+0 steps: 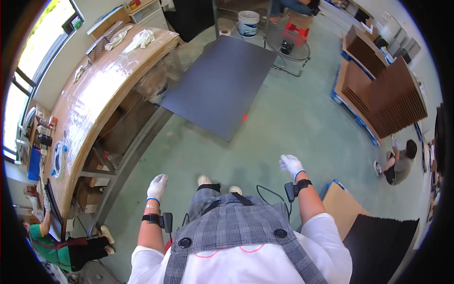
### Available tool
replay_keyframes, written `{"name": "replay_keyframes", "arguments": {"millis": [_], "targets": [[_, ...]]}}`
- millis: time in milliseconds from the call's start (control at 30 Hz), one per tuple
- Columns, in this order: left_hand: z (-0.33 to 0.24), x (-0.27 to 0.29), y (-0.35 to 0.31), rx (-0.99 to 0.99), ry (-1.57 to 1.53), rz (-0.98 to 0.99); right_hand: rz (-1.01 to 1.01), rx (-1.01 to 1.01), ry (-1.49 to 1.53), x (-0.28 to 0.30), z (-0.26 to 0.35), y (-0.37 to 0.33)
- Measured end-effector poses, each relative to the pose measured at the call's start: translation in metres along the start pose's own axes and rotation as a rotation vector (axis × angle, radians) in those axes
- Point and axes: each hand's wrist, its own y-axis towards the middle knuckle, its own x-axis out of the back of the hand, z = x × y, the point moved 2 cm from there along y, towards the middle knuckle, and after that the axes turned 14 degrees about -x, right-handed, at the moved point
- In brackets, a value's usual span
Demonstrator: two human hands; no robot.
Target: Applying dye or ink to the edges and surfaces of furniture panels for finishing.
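Note:
My left hand (157, 186), in a white knit glove, is held out over the green floor beside the workbench. Its fingers are curled together and nothing shows in them. On the other side, my right hand (292, 165), gloved likewise, is raised with its fingers folded in and no object visible. Both wrists carry black straps with small boxes and cables. Ahead of me lies a large flat dark grey panel (220, 85), apart from both hands; what supports it is hidden.
A long wooden workbench (111, 90) with cloth gloves runs along the left. Behind the panel are a white bucket (248, 23) and a floor fan (287, 47). Stacked brown sheets (383, 94) stand right. One person (52, 241) works at left; another (402, 163) crouches right.

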Motion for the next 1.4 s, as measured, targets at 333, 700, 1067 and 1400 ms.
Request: {"name": "replay_keyframes", "arguments": {"millis": [333,700,1067,1400], "targets": [[-0.102,0.033,0.215,-0.087,0.254,0.042,0.008,-0.246,0.298,-0.048,0.061,0.064],[-0.151,0.002,0.391,-0.029,0.24,0.068,-0.041,-0.305,0.042,-0.116,0.163,0.114],[-0.064,-0.084,0.327,0.436,0.189,-0.282,-0.098,-0.202,0.073,-0.067,0.309,0.307],[-0.099,-0.17,0.327,0.578,-0.58,-0.402,-0.31,-0.054,0.02,-0.03,0.416,0.421]]}}
